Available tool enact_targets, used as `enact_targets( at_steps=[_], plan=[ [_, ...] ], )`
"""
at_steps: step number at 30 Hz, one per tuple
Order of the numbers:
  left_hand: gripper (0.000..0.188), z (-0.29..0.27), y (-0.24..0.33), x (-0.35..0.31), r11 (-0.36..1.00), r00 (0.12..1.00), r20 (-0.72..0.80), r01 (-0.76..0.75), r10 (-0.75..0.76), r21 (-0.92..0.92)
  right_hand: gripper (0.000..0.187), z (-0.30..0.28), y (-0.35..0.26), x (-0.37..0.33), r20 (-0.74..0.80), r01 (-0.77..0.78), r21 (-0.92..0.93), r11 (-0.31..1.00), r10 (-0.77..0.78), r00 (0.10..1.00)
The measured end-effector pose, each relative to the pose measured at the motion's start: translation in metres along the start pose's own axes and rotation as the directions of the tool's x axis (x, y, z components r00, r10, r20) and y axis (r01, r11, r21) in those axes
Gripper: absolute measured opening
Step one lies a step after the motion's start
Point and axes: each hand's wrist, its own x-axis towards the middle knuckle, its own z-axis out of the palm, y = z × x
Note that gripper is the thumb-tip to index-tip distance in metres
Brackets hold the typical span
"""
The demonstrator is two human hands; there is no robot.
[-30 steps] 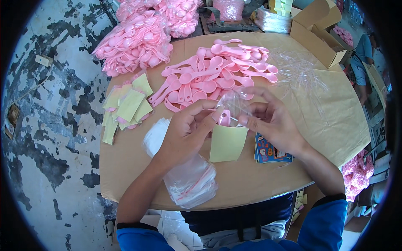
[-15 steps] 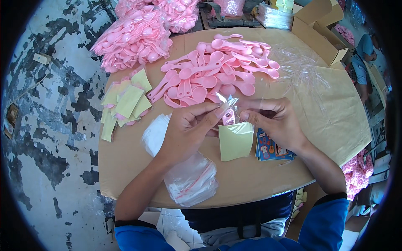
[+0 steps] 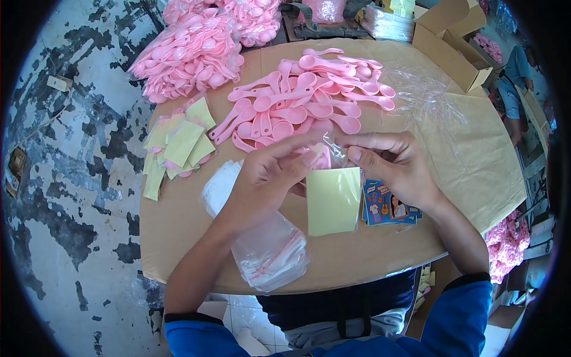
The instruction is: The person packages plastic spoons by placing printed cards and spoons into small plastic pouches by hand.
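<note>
Between both hands is a small clear plastic bag with a pale yellow card hanging upright in it. Part of a pink spoon shows behind the card's top edge. My left hand pinches the bag's upper left side, thumb on the near face. On the right, my right hand grips the top right corner between thumb and fingers. Under that hand lies a stack of blue printed cards. Loose empty plastic bags are partly covered by my left forearm.
A heap of loose pink spoons spreads just beyond my hands. Filled packets with yellow cards lie at the left. Large bags of spoons stand at the far left; clear plastic strips and an open cardboard box are far right.
The bag's top has folded toward me, and the yellow card now shows more of its face and hangs slightly lower. My right hand has shifted up a little; both hands keep hold.
</note>
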Motion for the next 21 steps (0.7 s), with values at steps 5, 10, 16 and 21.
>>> enact_targets(
  at_steps=[5, 10, 16, 21],
  plan=[
    [0.034, 0.003, 0.005, -0.001, 0.987, 0.999, 0.017, -0.042, 0.04, 0.158, 0.027, -0.003, 0.007, 0.001, -0.009, 0.044, 0.092, 0.995, -0.043, 0.999],
    [0.028, -0.004, 0.006, 0.0, 0.986, 0.997, 0.021, -0.074, 0.072, 0.147, 0.023, -0.007, 0.014, 0.001, 0.039, 0.318, 0.008, 0.948, -0.318, 0.947],
    [0.023, -0.015, 0.01, -0.003, 0.953, 0.974, 0.165, -0.193, 0.156, 0.236, 0.018, -0.013, 0.011, 0.006, 0.108, 0.519, -0.095, 0.85, -0.509, 0.854],
    [0.027, -0.017, 0.008, -0.002, 0.889, 0.918, 0.272, -0.363, 0.289, 0.28, 0.028, -0.019, 0.014, 0.007, 0.176, 0.539, -0.051, 0.841, -0.524, 0.834]
  ],
)
